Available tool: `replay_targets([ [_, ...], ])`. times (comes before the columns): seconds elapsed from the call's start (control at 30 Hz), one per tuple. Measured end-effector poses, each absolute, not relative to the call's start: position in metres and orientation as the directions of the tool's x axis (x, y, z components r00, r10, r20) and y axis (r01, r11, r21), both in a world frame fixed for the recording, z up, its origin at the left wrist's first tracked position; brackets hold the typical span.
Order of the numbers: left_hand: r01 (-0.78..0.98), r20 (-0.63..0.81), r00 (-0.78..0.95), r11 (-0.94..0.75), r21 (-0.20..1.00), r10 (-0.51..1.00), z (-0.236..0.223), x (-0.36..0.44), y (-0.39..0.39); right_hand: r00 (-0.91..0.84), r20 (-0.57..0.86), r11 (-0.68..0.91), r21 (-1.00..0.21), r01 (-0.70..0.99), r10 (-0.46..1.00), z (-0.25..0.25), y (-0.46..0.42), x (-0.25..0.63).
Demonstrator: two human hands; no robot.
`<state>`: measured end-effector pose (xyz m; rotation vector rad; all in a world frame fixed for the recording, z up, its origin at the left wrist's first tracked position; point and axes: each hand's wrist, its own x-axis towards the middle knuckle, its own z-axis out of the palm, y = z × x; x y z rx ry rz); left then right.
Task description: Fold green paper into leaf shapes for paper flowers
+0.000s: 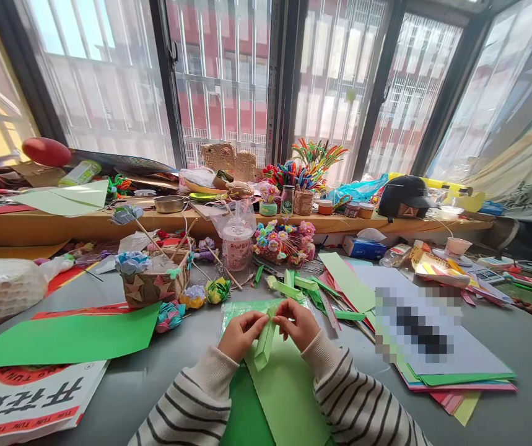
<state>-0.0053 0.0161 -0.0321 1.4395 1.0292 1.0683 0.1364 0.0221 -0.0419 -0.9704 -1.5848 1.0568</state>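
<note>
Between my two hands is a light green folded paper strip (264, 348), creased lengthwise, its lower end pointing toward me. My left hand (243, 334) pinches its upper left side between thumb and fingers. At the strip's top end, my right hand (299, 324) has thumb and fingertips closed on the paper. Below lies a light green paper sheet (288, 396), overlapping a darker green sheet (244, 409). Just beyond my hands, several folded green paper pieces (293, 284) lie in a loose pile.
A basket (147, 288) with paper flowers stands left of centre, near a plastic cup (236, 244). Stacked coloured paper (456, 334) lies at right; a green sheet (70, 334) and a printed bag (28, 399) at left. A crowded wooden sill (84, 228) runs along the back.
</note>
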Motion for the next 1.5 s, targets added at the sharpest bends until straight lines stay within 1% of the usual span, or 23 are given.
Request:
replay_targets([
  [0.2,-0.088,0.040,0.334,-0.011,0.996,0.942,-0.037,-0.004,0.016,-0.224,0.298,0.336,-0.928,0.161,0.928,-0.041,0.023,0.139],
  [0.33,-0.092,0.025,0.346,0.008,0.996,0.938,-0.040,-0.005,0.018,-0.228,0.300,0.338,-0.929,0.152,0.926,-0.041,0.025,0.142],
  [0.47,-0.070,0.006,0.321,0.018,0.997,0.947,-0.039,-0.006,0.018,-0.135,0.315,0.331,-0.936,0.120,0.940,-0.040,0.026,0.145],
  [0.53,-0.070,0.004,0.308,0.019,0.997,0.951,-0.038,-0.006,0.017,-0.115,0.341,0.357,-0.921,0.158,0.933,-0.038,0.024,0.146],
  [0.63,-0.069,0.008,0.293,0.012,0.998,0.956,-0.036,-0.005,0.015,-0.190,0.393,0.433,-0.856,0.282,0.900,-0.035,0.021,0.146],
  [0.73,-0.046,0.009,0.278,0.004,0.999,0.961,-0.034,-0.004,0.014,-0.225,0.400,0.455,-0.825,0.334,0.889,-0.036,0.020,0.144],
  [0.87,-0.023,0.005,0.283,0.002,1.000,0.959,-0.034,-0.003,0.015,-0.199,0.362,0.408,-0.859,0.308,0.911,-0.042,0.022,0.141],
  [1.23,-0.037,-0.025,0.301,0.038,0.999,0.953,-0.039,-0.005,0.016,-0.125,0.372,0.392,-0.882,0.261,0.920,-0.040,0.018,0.137],
  [1.3,-0.057,-0.031,0.289,0.050,0.997,0.957,-0.038,-0.005,0.016,-0.100,0.356,0.369,-0.911,0.186,0.929,-0.041,0.019,0.137],
  [1.4,-0.104,-0.033,0.271,0.063,0.993,0.962,-0.035,-0.004,0.015,-0.100,0.293,0.297,-0.955,0.017,0.951,-0.043,0.020,0.136],
  [1.43,-0.117,-0.028,0.268,0.062,0.991,0.963,-0.035,-0.004,0.015,-0.121,0.268,0.268,-0.963,-0.014,0.956,-0.044,0.021,0.135],
  [1.5,-0.126,-0.017,0.268,0.053,0.991,0.963,-0.033,-0.004,0.014,-0.158,0.225,0.226,-0.974,-0.011,0.961,-0.044,0.021,0.134],
])
